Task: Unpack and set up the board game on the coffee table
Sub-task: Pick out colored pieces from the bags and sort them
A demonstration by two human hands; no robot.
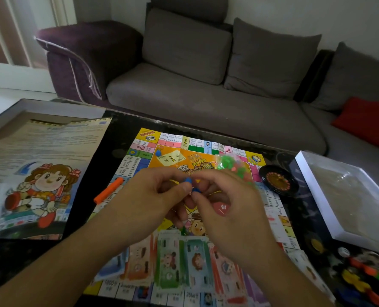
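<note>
The colourful game board (272, 220) lies unfolded on the dark coffee table (108, 138). Above its middle, my left hand (153, 196) and my right hand (226, 200) meet, and both pinch small blue game pieces (191, 185) between thumb and fingertips. A blue pawn (158, 153) stands near the board's far left corner. A clear bag of green and pink plastic houses (232, 167) rests on the board's far side. Several stacks of play money (179, 258) lie along the near edge. An orange stick (108, 190) lies on the board's left side.
The box lid with its cartoon girl (35, 180) covers the table's left end. A small black roulette wheel (278, 180) sits right of the board, beside the white-rimmed box tray (316, 196). Coloured pieces (359, 278) and a die (343, 252) lie at the near right. A grey sofa (206, 103) stands behind.
</note>
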